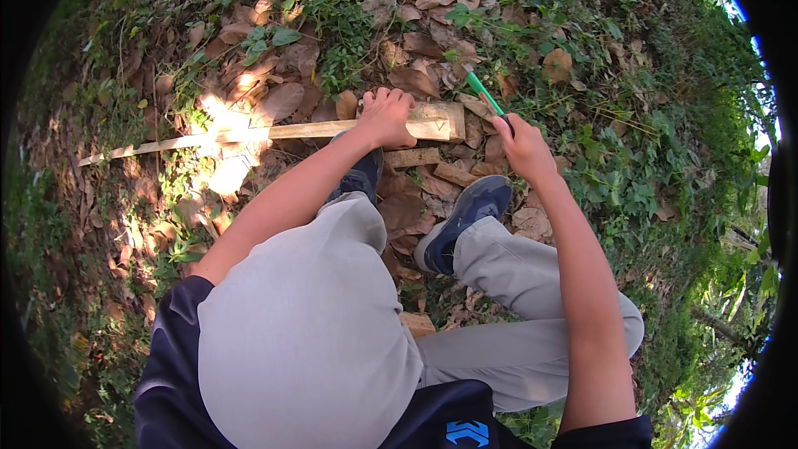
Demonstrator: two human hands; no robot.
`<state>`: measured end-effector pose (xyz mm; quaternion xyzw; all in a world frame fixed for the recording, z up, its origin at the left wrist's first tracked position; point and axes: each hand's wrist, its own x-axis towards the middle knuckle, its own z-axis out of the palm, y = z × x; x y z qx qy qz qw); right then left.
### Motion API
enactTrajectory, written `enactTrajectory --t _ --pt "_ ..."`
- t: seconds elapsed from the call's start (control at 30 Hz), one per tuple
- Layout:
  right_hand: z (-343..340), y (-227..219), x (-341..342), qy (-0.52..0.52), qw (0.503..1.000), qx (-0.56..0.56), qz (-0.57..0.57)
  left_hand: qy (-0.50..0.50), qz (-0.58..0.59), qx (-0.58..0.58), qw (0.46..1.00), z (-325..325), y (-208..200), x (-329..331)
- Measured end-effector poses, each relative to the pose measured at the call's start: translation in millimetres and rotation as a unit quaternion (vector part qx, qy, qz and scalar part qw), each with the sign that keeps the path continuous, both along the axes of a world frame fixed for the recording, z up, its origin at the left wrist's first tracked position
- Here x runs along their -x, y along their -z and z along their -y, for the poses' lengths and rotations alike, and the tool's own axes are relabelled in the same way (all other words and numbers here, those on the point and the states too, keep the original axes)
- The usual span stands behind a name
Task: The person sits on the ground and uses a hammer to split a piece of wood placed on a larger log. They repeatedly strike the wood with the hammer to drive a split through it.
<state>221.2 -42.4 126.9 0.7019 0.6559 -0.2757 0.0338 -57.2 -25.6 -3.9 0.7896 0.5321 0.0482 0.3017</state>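
A long, pale wooden beam point(312, 130) lies across the leafy ground, narrowing in view toward the far left. My left hand point(386, 119) grips it near its thick right end, fingers over the far side and thumb on the near side. To the right of that end, my right hand point(525, 146) is closed round the black grip of a tool with a green shaft point(485, 93). The tool slants up and left to a small greyish tip, too small to make out its kind. Short wood offcuts point(413, 157) lie just below the beam.
My dark blue shoes point(472, 220) stand close to the beam, the left one partly under my forearm. Another wood block point(417, 324) sits between my legs. Dry brown leaves point(403, 209) and green plants point(603, 158) cover the ground, with denser greenery toward the right.
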Motion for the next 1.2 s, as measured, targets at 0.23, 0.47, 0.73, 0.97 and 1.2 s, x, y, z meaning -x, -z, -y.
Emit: enactTrajectory --t 0.23,0.47,0.73,0.97,1.2 --pt "7 25 -66 -0.051 0.998 -0.004 0.033 0.002 0.002 0.030 1.000 -8 -6 -7" --pt "45 64 -20 -0.038 0.996 -0.003 -0.080 0.012 -0.003 0.009 1.000 -5 6 -3" --pt "20 87 -18 -0.101 0.989 -0.108 0.018 0.039 -0.004 -0.007 0.999 -3 4 1" --pt "-23 109 -69 -0.214 0.951 -0.171 0.140 0.017 0.008 0.052 0.998 -6 0 -2" --pt "-34 113 -74 -0.232 0.955 -0.103 0.154 0.012 0.035 0.034 0.999 -1 -2 1"
